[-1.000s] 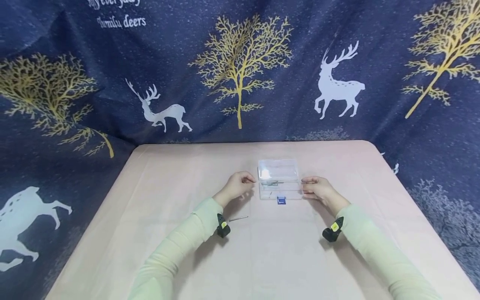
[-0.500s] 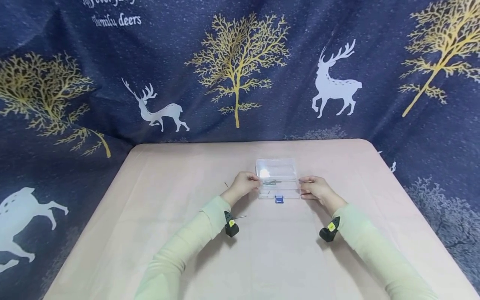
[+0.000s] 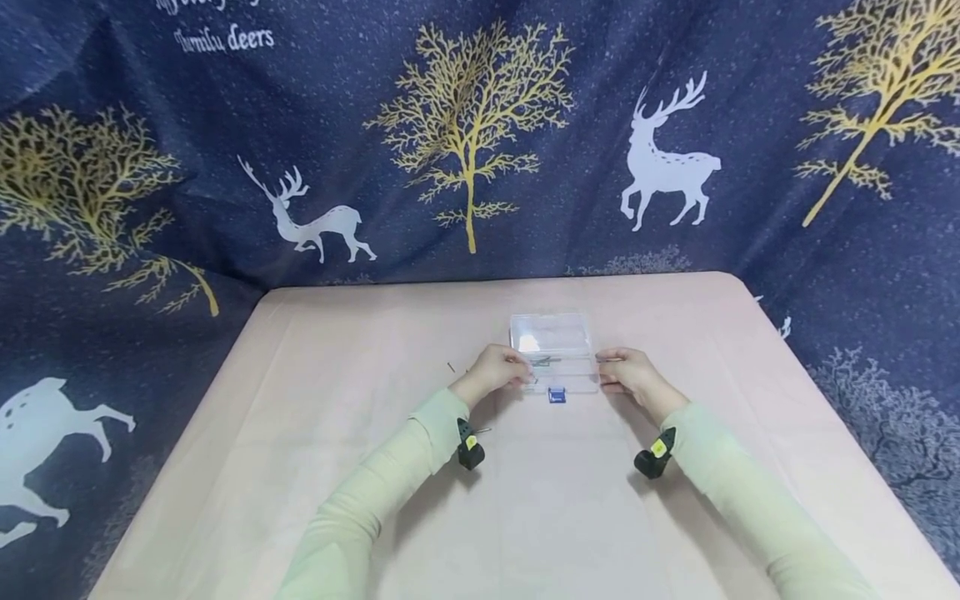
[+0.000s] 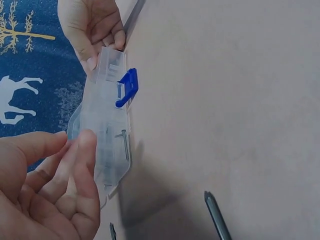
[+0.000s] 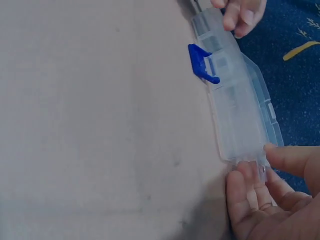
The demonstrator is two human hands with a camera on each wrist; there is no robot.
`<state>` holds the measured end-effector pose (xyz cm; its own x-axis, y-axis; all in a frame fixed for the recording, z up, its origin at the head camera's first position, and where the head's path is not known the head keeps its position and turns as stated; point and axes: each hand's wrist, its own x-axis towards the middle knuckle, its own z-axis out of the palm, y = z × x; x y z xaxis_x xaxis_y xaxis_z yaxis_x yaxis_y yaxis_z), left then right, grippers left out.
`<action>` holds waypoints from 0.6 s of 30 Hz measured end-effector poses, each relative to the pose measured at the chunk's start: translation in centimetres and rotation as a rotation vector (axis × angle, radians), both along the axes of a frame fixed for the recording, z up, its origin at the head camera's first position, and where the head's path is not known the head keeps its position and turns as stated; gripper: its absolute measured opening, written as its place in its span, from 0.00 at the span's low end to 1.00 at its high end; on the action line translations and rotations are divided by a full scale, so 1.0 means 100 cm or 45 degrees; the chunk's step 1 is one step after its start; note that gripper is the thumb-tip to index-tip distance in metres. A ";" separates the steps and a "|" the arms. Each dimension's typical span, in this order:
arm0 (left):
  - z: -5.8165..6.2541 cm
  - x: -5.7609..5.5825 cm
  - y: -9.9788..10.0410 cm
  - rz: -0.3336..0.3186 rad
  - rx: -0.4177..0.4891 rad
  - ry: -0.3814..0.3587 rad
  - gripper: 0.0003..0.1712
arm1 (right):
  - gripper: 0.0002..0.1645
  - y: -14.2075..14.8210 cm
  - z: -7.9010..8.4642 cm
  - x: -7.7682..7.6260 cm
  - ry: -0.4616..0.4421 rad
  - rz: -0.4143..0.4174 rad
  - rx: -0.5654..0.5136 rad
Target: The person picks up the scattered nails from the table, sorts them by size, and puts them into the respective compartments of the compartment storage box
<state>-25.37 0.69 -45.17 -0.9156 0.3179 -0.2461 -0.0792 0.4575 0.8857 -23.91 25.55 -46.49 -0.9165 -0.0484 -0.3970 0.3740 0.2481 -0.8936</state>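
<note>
A clear plastic compartment box (image 3: 558, 379) with a blue latch (image 3: 557, 395) stands on the table, its lid (image 3: 551, 333) swung back. Several thin nails (image 3: 542, 362) lie in its rear compartment, and a nail (image 4: 125, 145) shows at the front wall. My left hand (image 3: 501, 367) is over the box's left end, fingers bent, thumb and index close together. No object shows between them, though the inside of the fingers is partly hidden. At the right end, my right hand (image 5: 280, 195) grips the box, thumb at the upper edge and fingers against the end wall.
On the table left of the box lies a small nail (image 3: 451, 367). Another nail (image 3: 483, 429) lies beside the left wrist camera (image 3: 470, 450), partly covered by it. A dark blue cloth with deer and trees (image 3: 420, 167) hangs behind the table's back edge.
My left hand has moved right, from beside the box to over its left end. A small nail on the table to its left has come into view. The right hand keeps its hold.
</note>
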 end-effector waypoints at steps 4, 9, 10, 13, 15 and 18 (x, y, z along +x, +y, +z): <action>0.000 -0.001 -0.003 -0.019 0.035 -0.002 0.09 | 0.29 0.000 0.002 -0.001 -0.034 0.008 -0.009; 0.006 -0.005 -0.013 -0.048 0.024 0.063 0.11 | 0.29 0.000 0.003 -0.003 -0.056 0.012 0.014; 0.009 -0.006 -0.016 -0.060 0.009 0.098 0.11 | 0.29 0.000 0.003 -0.003 -0.059 0.009 0.022; 0.018 -0.010 -0.025 -0.100 -0.016 0.192 0.11 | 0.29 -0.001 0.004 -0.003 -0.061 0.010 0.056; 0.026 -0.014 -0.032 -0.120 -0.031 0.252 0.12 | 0.29 -0.002 0.004 -0.003 -0.068 0.001 0.072; 0.036 -0.017 -0.043 -0.133 -0.096 0.316 0.12 | 0.29 -0.003 0.005 -0.002 -0.076 0.003 0.072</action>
